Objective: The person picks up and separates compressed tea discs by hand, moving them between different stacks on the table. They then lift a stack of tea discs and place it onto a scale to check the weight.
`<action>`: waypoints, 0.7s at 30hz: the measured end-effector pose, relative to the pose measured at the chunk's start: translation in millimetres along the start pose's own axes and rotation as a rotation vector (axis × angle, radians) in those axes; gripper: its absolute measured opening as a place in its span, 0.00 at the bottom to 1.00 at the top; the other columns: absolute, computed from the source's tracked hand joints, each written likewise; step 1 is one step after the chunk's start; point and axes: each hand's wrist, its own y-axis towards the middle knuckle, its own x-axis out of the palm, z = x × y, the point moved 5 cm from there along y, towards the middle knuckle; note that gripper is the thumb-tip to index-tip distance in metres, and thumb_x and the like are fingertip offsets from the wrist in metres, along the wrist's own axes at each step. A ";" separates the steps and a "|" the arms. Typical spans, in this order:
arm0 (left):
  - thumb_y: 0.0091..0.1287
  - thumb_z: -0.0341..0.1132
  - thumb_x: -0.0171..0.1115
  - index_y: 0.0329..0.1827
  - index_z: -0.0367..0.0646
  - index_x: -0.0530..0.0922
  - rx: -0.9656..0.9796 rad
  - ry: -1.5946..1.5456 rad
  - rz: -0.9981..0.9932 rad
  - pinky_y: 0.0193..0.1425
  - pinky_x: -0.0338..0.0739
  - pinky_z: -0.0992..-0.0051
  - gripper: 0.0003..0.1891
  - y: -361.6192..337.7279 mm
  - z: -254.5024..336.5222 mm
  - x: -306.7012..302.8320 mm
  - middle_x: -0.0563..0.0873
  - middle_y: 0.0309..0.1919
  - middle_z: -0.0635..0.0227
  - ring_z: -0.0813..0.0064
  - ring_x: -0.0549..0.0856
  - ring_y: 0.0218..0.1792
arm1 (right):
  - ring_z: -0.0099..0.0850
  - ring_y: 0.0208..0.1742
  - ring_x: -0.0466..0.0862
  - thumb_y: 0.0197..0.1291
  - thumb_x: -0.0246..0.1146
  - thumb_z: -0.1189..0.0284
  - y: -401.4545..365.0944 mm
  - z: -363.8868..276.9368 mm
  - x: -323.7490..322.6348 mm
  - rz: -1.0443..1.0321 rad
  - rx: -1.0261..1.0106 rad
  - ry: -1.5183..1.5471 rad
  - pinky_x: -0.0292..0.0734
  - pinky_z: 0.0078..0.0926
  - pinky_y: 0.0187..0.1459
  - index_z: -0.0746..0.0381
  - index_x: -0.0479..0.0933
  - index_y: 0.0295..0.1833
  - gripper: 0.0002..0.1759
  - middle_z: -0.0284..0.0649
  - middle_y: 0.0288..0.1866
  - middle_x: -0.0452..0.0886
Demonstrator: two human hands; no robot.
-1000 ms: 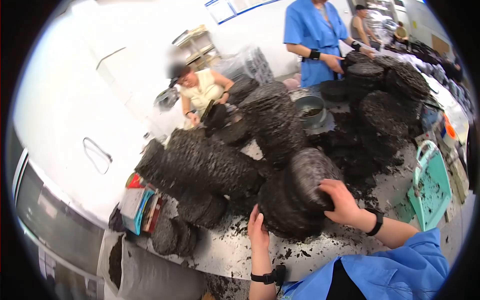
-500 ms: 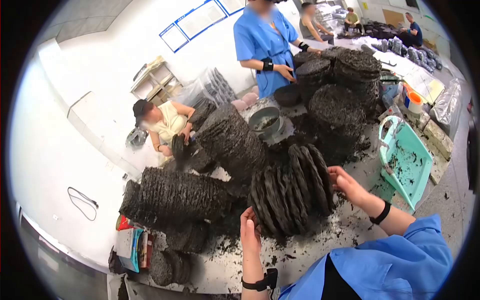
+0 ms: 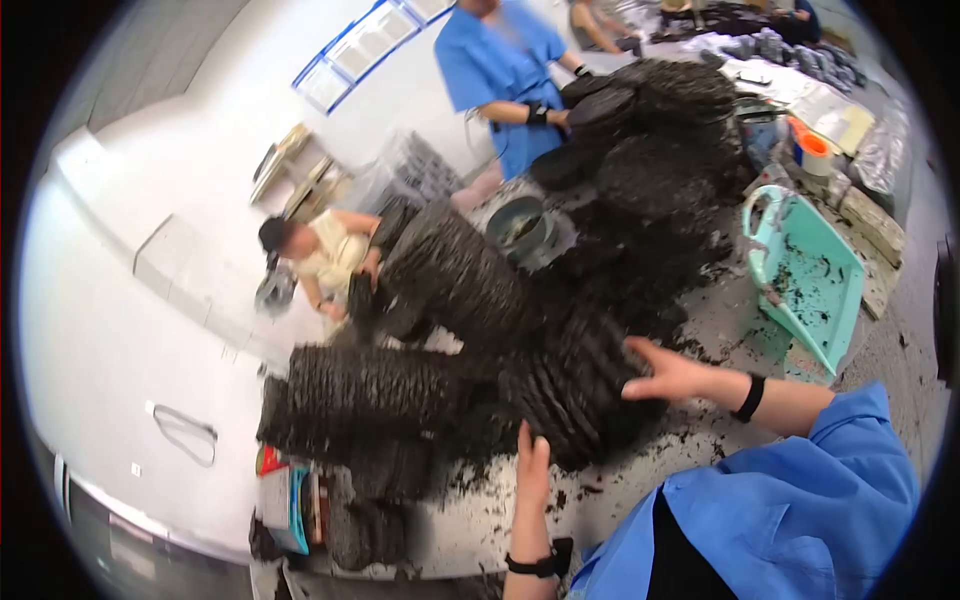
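In the head view a leaning stack of dark, rough round cakes [image 3: 565, 395], resembling dried seaweed, lies on its side on the table in front of me. My left hand [image 3: 533, 470] is at its near left edge, fingers stretched out and thumb apart. On the stack's right side is my right hand [image 3: 668, 372], its thumb and fingers spread. Motion blur hides whether the fingertips touch the cakes. Left of the stack lies a long row of similar cakes [image 3: 375, 400], and behind it leans a thick pile [image 3: 455, 265].
A green dustpan-like tray [image 3: 815, 295] with dark scraps stands at the right. Farther back are a grey bowl [image 3: 520, 230] and an orange-and-white container [image 3: 812, 150]. One co-worker in blue [image 3: 510, 75] stands across the table; another [image 3: 335, 250] sits left. Dark crumbs litter the tabletop [image 3: 500, 530].
My right hand has shifted left, its fingers spreading at the stack's side. My left hand's fingers have straightened. The stack leans more to the left, and the whole view has shifted and blurred.
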 end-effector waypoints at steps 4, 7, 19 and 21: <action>0.71 0.40 0.54 0.75 0.35 0.56 0.320 -0.143 -0.045 0.75 0.56 0.67 0.33 -15.7 40.9 28.0 0.66 0.70 0.55 0.63 0.65 0.70 | 0.44 0.77 0.60 0.49 0.76 0.50 -17.9 -39.7 7.4 0.061 -0.234 0.012 0.56 0.35 0.75 0.72 0.46 0.77 0.63 0.57 0.74 0.60; 0.71 0.37 0.52 0.72 0.38 0.59 0.263 -0.159 0.045 0.71 0.60 0.69 0.28 -19.7 33.2 32.1 0.67 0.67 0.59 0.68 0.68 0.66 | 0.42 0.74 0.64 0.48 0.75 0.56 -19.8 -32.0 4.1 0.000 -0.271 -0.121 0.60 0.35 0.73 0.71 0.47 0.77 0.60 0.56 0.73 0.63; 0.60 0.32 0.63 0.64 0.33 0.69 1.256 0.560 0.046 0.77 0.54 0.50 0.28 -14.4 237.0 131.9 0.69 0.69 0.49 0.47 0.64 0.73 | 0.37 0.63 0.79 0.61 0.51 0.65 4.3 -50.0 -72.2 0.059 -0.070 1.310 0.71 0.45 0.65 0.60 0.72 0.65 0.27 0.40 0.62 0.80; 0.61 0.33 0.63 0.62 0.34 0.70 1.454 0.661 -0.078 0.75 0.55 0.46 0.26 -14.1 250.9 152.2 0.71 0.67 0.49 0.42 0.64 0.72 | 0.37 0.62 0.79 0.61 0.50 0.62 16.5 -91.9 -114.0 0.061 -0.111 1.310 0.72 0.46 0.63 0.60 0.73 0.64 0.27 0.40 0.62 0.80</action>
